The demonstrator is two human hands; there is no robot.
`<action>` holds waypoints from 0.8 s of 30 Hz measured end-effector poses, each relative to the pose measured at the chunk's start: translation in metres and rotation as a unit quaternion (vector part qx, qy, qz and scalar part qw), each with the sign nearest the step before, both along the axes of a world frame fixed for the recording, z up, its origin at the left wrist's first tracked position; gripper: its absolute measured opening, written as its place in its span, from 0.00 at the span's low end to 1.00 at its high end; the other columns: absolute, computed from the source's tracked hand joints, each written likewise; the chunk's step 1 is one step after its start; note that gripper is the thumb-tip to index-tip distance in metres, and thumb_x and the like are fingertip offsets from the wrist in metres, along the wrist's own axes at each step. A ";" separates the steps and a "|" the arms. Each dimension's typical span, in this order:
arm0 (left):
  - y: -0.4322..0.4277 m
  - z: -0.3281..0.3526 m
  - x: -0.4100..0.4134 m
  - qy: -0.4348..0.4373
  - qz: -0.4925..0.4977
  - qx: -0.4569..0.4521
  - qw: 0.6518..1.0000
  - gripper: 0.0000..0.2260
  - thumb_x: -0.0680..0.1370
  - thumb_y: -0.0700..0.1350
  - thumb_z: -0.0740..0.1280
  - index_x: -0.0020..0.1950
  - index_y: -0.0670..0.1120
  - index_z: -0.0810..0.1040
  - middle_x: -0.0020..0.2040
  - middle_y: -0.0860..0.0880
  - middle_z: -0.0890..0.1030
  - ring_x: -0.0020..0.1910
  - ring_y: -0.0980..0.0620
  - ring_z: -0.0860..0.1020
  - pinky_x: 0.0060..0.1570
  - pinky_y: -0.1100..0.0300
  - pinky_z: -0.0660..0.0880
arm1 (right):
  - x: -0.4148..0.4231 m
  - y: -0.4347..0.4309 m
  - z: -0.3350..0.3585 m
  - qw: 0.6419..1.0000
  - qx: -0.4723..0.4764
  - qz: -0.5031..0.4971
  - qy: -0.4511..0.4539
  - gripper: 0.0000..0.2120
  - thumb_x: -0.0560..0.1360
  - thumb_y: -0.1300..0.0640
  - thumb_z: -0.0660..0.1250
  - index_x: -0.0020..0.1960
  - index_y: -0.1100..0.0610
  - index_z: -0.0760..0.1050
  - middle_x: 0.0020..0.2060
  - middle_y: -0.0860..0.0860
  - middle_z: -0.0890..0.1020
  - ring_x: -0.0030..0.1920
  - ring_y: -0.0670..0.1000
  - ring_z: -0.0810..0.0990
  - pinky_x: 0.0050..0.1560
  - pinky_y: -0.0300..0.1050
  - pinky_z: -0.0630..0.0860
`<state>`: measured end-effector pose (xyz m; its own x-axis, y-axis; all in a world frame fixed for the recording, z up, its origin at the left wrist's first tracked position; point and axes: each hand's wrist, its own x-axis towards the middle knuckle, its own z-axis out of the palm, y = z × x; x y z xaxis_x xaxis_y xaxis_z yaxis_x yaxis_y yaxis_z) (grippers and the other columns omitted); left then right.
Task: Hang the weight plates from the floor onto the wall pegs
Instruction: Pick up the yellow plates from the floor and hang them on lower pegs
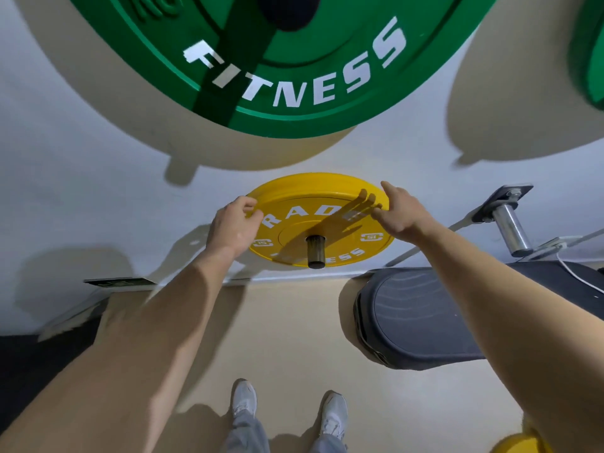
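A yellow weight plate [313, 204] hangs flat against the white wall on a dark peg [315, 253] that pokes through its centre hole. My left hand [233, 223] curls round the plate's left rim. My right hand [397, 210] is at the upper right rim with fingers mostly straight, touching or just off the edge. A large green plate [294, 76] marked FITNESS hangs on a higher peg above. Another yellow plate [519, 444] lies on the floor at the bottom right corner.
A bare steel peg [510, 223] on a wall bracket sticks out to the right. A second green plate [591, 50] shows at the top right edge. A black padded bench [425, 318] stands by the wall on the right. My shoes [287, 410] are on the tan floor; a dark mat [32, 371] lies left.
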<state>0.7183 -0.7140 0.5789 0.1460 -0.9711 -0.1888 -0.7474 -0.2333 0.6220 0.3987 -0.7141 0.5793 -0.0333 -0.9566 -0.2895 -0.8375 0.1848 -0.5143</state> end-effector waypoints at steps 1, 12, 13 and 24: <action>0.000 0.003 -0.001 -0.008 -0.010 0.016 1.000 0.17 0.79 0.53 0.65 0.66 0.51 0.77 0.64 0.51 0.80 0.62 0.48 0.78 0.64 0.49 0.74 | -0.001 0.001 0.003 1.000 0.006 0.006 0.012 0.40 0.72 0.42 0.60 0.79 0.58 0.56 0.76 0.61 0.63 0.74 0.62 0.63 0.72 0.55 0.63; 0.114 0.109 -0.050 -0.093 -0.125 0.002 0.988 0.23 0.78 0.60 0.65 0.71 0.51 0.74 0.69 0.51 0.76 0.65 0.47 0.75 0.65 0.48 0.73 | -0.029 0.121 0.098 0.993 -0.058 0.026 0.098 0.32 0.77 0.46 0.63 0.77 0.58 0.61 0.72 0.61 0.68 0.68 0.63 0.69 0.66 0.54 0.69; 0.129 0.114 -0.053 -0.094 -0.127 -0.009 0.987 0.23 0.78 0.60 0.65 0.70 0.52 0.74 0.69 0.50 0.76 0.65 0.47 0.75 0.64 0.48 0.73 | -0.032 0.137 0.104 0.992 -0.067 0.024 0.102 0.32 0.77 0.46 0.62 0.77 0.58 0.62 0.71 0.61 0.68 0.68 0.63 0.69 0.66 0.55 0.69; 0.278 0.180 -0.098 -0.088 -0.150 -0.027 0.984 0.24 0.78 0.61 0.65 0.71 0.52 0.73 0.70 0.49 0.75 0.61 0.45 0.77 0.60 0.49 0.75 | -0.049 0.315 0.193 0.974 -0.095 0.048 0.202 0.30 0.77 0.45 0.61 0.76 0.54 0.62 0.71 0.56 0.68 0.69 0.60 0.68 0.63 0.57 0.70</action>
